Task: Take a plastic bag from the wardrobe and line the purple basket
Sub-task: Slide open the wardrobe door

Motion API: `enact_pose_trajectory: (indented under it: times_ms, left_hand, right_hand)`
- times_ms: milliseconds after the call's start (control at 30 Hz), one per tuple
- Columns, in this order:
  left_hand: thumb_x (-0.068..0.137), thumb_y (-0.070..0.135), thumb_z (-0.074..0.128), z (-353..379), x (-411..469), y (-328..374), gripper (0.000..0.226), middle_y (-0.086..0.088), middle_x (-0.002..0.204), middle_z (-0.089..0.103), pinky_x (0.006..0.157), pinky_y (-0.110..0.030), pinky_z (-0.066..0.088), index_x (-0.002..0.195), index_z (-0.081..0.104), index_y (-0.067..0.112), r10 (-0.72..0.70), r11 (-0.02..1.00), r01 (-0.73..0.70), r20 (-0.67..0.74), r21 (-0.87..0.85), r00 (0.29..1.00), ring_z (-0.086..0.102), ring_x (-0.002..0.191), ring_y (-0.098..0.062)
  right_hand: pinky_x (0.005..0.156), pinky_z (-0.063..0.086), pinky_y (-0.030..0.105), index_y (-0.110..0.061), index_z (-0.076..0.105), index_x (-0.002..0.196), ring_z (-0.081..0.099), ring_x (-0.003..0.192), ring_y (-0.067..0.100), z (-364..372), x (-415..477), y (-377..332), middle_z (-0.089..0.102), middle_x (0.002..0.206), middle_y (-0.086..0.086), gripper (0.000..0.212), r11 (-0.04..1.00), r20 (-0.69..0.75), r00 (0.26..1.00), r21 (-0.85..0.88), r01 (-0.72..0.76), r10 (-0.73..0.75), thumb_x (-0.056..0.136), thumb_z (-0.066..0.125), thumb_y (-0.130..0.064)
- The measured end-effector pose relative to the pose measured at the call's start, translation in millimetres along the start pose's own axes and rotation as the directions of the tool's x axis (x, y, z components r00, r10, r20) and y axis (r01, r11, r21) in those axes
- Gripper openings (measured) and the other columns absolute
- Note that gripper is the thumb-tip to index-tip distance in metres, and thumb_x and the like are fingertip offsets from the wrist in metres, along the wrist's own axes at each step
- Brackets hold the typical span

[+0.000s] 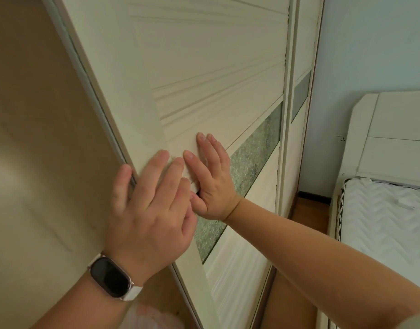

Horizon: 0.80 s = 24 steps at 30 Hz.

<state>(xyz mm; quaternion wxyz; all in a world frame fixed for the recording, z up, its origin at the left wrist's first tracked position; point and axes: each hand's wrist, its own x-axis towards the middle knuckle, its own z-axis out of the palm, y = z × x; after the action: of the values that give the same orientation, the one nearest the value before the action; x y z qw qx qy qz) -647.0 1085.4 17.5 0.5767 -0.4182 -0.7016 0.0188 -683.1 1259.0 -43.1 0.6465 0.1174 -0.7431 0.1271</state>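
A white sliding wardrobe door (211,74) with ribbed panels and a frosted glass strip (254,160) fills the middle of the view. My left hand (149,210), with a watch on its wrist, lies flat on the door's left frame, its fingers straight and one finger at the door's edge. My right hand (213,184) presses flat on the door panel just right of it, fingers straight. A pale pinkish plastic thing (154,317) shows at the bottom edge; I cannot tell what it is. The purple basket is out of view.
A beige wall or side panel (38,138) stands to the left of the door. A second wardrobe door (301,67) sits behind on the right. A white bed (382,217) with a headboard stands at the right, with wooden floor (308,214) between.
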Motion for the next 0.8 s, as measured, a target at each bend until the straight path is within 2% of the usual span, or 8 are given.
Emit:
enact_pose_trajectory:
  times_ms: [233,433,600,800]
  left_hand:
    - [0.085,0.030,0.054,17.8,13.9,10.3,0.027,-0.006,0.126,0.064,0.112,-0.052,0.019,0.098,0.070,0.012,-0.001,1.000,0.001,0.003,0.009,1.000,0.041,0.131,-0.027]
    - [0.085,0.029,0.054,16.4,16.5,11.7,0.026,-0.007,0.128,0.064,0.110,-0.055,0.022,0.098,0.070,0.012,0.018,1.000,-0.018,0.021,-0.010,1.000,0.041,0.133,-0.027]
    - [0.084,0.026,0.056,-1.0,-4.0,5.7,0.031,-0.009,0.134,0.060,0.108,-0.056,0.030,0.109,0.069,0.011,0.067,0.988,-0.063,0.020,-0.140,0.998,0.048,0.132,-0.029]
    - [0.085,0.025,0.057,-28.7,-58.1,-15.2,0.036,-0.013,0.133,0.060,0.106,-0.056,0.036,0.116,0.068,0.010,0.041,0.972,-0.012,0.119,-0.233,0.992,0.051,0.128,-0.036]
  right_hand:
    - [0.106,0.034,0.064,-0.018,0.040,0.140,0.037,0.138,0.046,0.2,-0.7,25.9,0.032,0.150,0.022,0.063,1.000,0.009,1.000,-0.003,0.005,-0.005,0.098,0.021,-0.061]
    - [0.107,0.033,0.064,-0.012,0.040,0.141,0.034,0.140,0.047,-12.6,1.0,27.0,0.032,0.152,0.024,0.062,1.000,0.094,0.996,-0.008,0.003,-0.002,0.099,0.028,-0.056]
    - [0.109,0.036,0.055,-0.006,0.048,0.140,0.038,0.140,0.039,-51.6,4.8,12.3,0.039,0.150,0.025,0.056,0.999,0.257,0.966,-0.034,-0.024,0.032,0.098,0.048,-0.043]
    - [0.099,0.044,0.048,-0.008,0.055,0.134,0.052,0.126,0.031,-98.9,-12.9,-41.4,0.054,0.139,0.014,0.052,0.989,0.487,0.868,-0.143,-0.032,0.099,0.098,0.047,-0.044]
